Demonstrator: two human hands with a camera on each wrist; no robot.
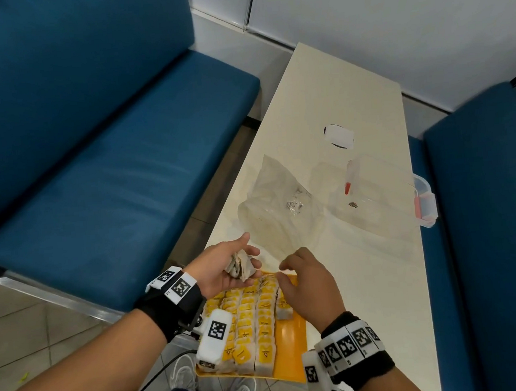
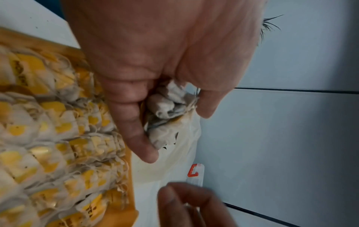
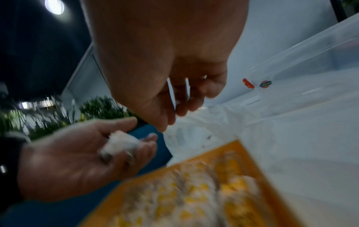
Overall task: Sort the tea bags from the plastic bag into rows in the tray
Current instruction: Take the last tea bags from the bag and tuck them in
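Several tea bags (image 1: 240,266) sit cupped in the left hand (image 1: 222,267) as a ready supply; the right hand (image 1: 307,284), its grip loose and empty, hovers over the tray (image 1: 293,340) to place them.

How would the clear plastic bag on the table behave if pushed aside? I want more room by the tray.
The plastic bag lies crumpled and nearly flat, so it probably is floppy and light. Pushed, it would likely bunch up or slide on the smooth table rather than move as one piece.
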